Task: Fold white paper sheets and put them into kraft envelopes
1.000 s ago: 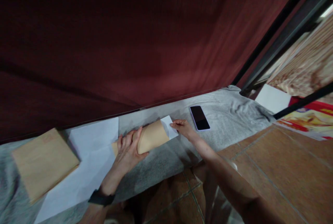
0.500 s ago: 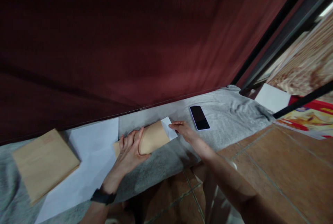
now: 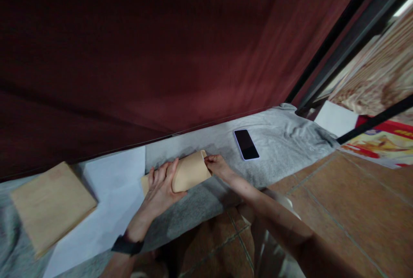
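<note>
A brown paper envelope (image 3: 190,170) lies on the grey cloth. My left hand (image 3: 161,183), a dark band on its wrist, grips its left part, thumb at the near edge and fingers over the top. At the right end, my right hand (image 3: 216,165) is closed in a pinch at the envelope's mouth. A narrow strip of white paper (image 3: 203,153) shows there, the rest of it inside the envelope. My right fingertips partly hide the opening.
A stack of brown envelopes (image 3: 53,207) lies at the left, partly over white paper sheets (image 3: 112,187). A phone (image 3: 246,144) rests on the grey cloth (image 3: 280,140) at the right. Behind stands a dark red panel (image 3: 180,63); tiled floor (image 3: 342,196) lies at the lower right.
My right hand has moved left, pushing the white paper deeper into the envelope, so only a thin strip shows. My left hand keeps its hold on the envelope.
</note>
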Demonstrator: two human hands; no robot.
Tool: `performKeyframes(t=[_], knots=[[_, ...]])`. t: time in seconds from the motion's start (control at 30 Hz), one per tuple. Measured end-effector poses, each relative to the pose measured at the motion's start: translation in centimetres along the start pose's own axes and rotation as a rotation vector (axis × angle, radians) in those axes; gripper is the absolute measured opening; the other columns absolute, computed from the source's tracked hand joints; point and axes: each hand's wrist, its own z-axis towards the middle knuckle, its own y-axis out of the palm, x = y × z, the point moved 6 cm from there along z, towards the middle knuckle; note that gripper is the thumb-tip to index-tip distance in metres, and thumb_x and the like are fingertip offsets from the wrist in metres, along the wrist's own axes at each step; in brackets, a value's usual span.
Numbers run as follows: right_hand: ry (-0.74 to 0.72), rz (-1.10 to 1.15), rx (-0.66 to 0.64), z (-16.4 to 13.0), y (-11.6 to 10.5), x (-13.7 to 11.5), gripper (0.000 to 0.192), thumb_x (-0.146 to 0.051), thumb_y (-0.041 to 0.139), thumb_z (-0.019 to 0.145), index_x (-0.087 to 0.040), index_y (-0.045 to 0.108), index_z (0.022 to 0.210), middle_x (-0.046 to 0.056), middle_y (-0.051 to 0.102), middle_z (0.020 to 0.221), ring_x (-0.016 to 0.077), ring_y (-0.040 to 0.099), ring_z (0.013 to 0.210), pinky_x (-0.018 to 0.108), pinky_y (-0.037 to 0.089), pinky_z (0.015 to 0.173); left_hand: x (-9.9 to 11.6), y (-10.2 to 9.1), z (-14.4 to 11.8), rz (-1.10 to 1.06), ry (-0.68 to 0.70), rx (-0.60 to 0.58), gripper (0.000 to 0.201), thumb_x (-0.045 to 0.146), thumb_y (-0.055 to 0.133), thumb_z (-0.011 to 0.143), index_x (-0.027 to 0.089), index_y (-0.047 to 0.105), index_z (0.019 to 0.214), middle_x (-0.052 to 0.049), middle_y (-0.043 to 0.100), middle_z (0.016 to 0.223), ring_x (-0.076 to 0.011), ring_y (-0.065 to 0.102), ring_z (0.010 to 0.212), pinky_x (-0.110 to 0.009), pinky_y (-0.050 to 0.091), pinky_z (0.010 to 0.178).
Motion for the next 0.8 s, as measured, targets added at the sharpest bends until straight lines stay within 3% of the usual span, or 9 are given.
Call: performKeyframes(t=[0.37, 0.8], knots=[[-0.049, -0.142, 0.147, 0.2, -0.56, -0.02, 0.009, -0.016, 0.066, 0.079, -0.019, 0.073, 0.074, -0.003, 0.07, 0.067, 0.0134, 0.064, 0.068, 0.019, 0.041, 0.057, -0.01, -0.09, -0.09, 0.015, 0.034, 0.037, 0.111, 0.047, 0.077, 0.076, 0.022, 0.016, 0.165, -0.018, 0.053, 0.141, -0.0396, 0.049, 0.134, -0.065, 0.021, 0.121], [-0.16, -0.072, 0.218, 0.18, -0.65, -0.05, 0.007, -0.014, 0.064, 0.077, -0.021, 0.062, 0.077, -0.003, 0.068, 0.072, 0.0138, 0.064, 0.068, 0.021, 0.046, 0.061, 0.4, -0.72, 0.12, 0.036, 0.071, 0.074, 0.104, 0.052, 0.074, 0.08, 0.019, 0.022, 0.164, -0.021, 0.051, 0.144, -0.0406, 0.049, 0.136, -0.065, 0.018, 0.121]])
